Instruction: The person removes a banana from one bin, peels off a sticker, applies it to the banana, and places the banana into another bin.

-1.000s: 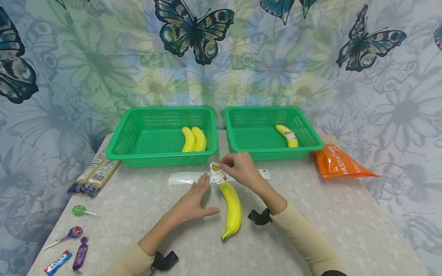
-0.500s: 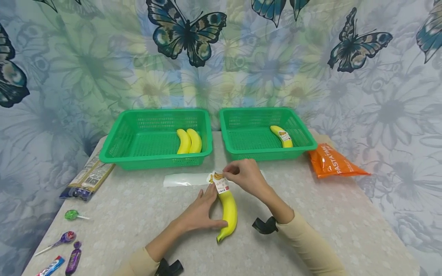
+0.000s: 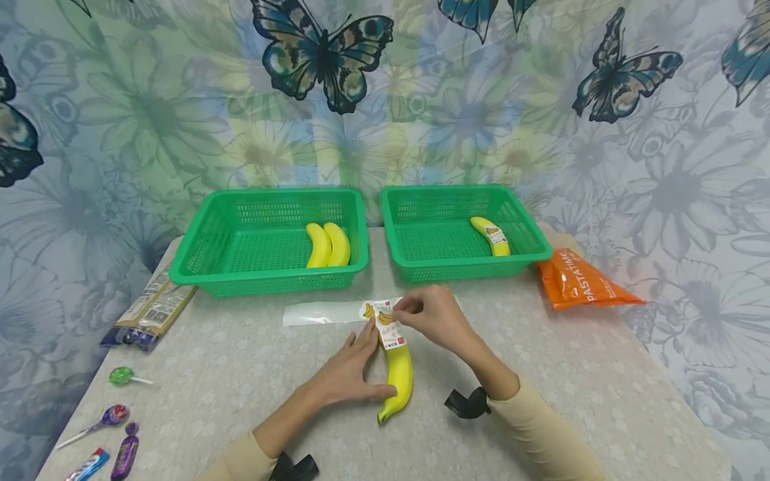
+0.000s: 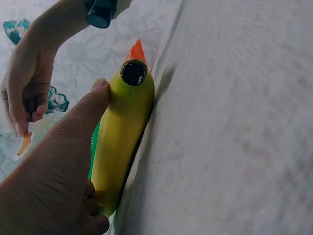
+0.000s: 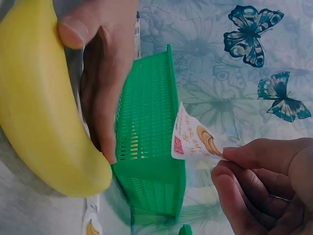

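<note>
Two hands meet at the middle of the head view. At centre-left, the left hand [image 3: 349, 377] now presses the banana [image 3: 397, 377] against the tabletop [image 3: 240, 401], thumb and fingers curved along it; a second ago it lay flat beside the fruit. Just right, the right hand [image 3: 436, 319] pinches the sticker [image 3: 388, 324], which has come lower over the banana's top, so labelling looks under way. Whether the sticker touches the peel yet is hard to tell: the right wrist view shows it lifted, printed side showing, its text too small to read.
</note>
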`<state>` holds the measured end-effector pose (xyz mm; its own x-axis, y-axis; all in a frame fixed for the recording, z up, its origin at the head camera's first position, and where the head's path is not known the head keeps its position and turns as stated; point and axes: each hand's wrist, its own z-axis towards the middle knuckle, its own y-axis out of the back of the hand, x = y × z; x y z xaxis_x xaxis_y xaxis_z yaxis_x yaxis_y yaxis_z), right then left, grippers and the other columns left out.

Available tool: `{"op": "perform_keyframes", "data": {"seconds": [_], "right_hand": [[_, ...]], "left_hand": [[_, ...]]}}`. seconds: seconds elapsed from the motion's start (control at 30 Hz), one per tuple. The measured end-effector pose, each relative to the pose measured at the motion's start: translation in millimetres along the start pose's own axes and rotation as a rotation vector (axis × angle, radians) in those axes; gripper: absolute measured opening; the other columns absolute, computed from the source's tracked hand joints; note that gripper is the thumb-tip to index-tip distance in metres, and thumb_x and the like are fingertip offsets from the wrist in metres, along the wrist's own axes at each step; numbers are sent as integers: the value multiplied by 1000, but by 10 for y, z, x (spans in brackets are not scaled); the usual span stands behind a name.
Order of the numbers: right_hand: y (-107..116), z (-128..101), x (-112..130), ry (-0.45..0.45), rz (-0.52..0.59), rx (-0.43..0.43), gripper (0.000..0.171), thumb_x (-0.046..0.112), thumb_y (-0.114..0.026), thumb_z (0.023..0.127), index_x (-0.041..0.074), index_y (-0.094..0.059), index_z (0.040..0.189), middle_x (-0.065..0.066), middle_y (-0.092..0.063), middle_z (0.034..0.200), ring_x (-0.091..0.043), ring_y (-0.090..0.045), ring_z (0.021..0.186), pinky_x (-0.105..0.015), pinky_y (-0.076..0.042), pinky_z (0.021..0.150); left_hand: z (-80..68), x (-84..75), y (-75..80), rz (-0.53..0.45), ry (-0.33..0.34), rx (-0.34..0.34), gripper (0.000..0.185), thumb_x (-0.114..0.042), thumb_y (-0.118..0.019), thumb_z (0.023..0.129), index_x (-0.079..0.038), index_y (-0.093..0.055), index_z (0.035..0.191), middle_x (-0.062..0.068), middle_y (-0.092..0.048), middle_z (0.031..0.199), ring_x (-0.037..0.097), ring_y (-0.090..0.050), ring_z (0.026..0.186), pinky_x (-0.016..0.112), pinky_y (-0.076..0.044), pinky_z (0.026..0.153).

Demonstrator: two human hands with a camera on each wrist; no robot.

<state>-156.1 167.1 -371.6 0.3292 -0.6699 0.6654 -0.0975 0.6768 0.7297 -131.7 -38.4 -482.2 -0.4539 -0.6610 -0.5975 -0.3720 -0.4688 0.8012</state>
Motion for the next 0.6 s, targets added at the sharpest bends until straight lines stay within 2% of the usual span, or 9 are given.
{"op": "perform_keyframes", "data": {"seconds": [0.27, 0.6], "right_hand": [[-139, -98, -108, -94, 1, 80, 5, 14, -74, 80, 13, -78, 79, 5, -71, 67, -3, -56, 59, -20, -45, 53], [-223, -140, -198, -154, 33, 86, 6, 11, -72, 77, 13, -78, 76, 5, -69, 62, -6, -59, 54, -23, -45, 49]], "left_hand": [[3, -11, -11, 35, 0, -13, 120, -74, -63, 76, -2, -10, 155, 12, -2, 165, 26, -18, 151, 47, -15, 124], [-1, -27, -2, 34, 22, -8, 120, -75, -62, 76, -3, -9, 156, 10, -1, 165, 25, -15, 151, 46, -14, 124]]}}
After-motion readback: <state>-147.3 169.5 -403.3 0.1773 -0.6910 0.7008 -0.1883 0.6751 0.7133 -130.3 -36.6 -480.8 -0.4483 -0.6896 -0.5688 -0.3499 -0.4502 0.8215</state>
